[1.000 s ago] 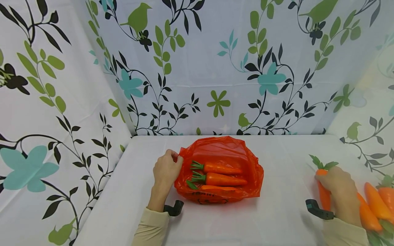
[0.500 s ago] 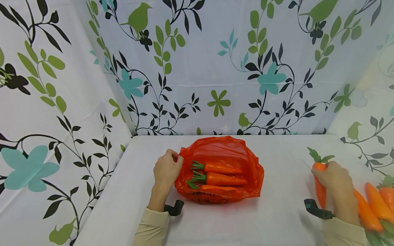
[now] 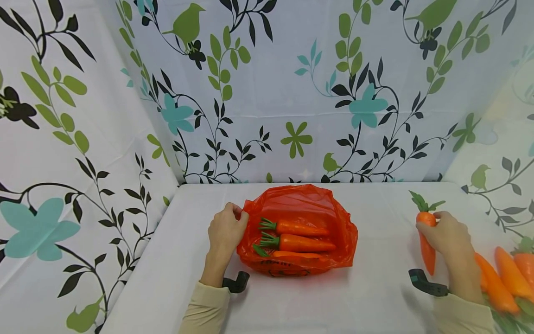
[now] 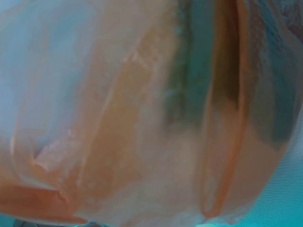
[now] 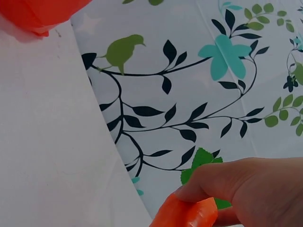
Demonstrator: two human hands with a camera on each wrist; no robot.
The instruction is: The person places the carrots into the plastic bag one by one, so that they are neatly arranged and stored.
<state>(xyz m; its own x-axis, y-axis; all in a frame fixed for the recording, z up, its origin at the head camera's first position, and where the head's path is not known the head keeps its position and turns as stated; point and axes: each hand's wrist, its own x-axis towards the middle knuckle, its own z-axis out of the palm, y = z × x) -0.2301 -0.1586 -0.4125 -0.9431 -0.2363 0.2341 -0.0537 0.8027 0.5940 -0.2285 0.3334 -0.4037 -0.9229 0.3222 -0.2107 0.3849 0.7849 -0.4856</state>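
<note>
An orange carrot (image 3: 427,253) with a leafy green top is pinched just below its leaves between the thumb and fingers of the right hand (image 3: 452,236), well to the right of the bag; whether its tip clears the table cannot be told. The left rim of a red plastic bag (image 3: 300,197) is pinched by the curled fingers of the left hand (image 3: 226,229). Inside the open bag, three carrots (image 3: 306,243) are laid side by side, two topped with feathery tufts, the third partly covered by the front fold. Loose carrots (image 3: 498,285) are heaped at the far right, where the view is hazed.

All is set on a smooth white table (image 3: 375,297), walled in by white cloth (image 3: 258,69) printed with green birds, teal flowers and dark vines. Black lettering (image 3: 292,263) is carried on the bag's front (creased, so it cannot be read in full). The film is crinkled and translucent, the held carrot glossy and tapered. A black device (image 3: 429,284) is worn at each wrist, beside beige sleeves (image 3: 463,315).
</note>
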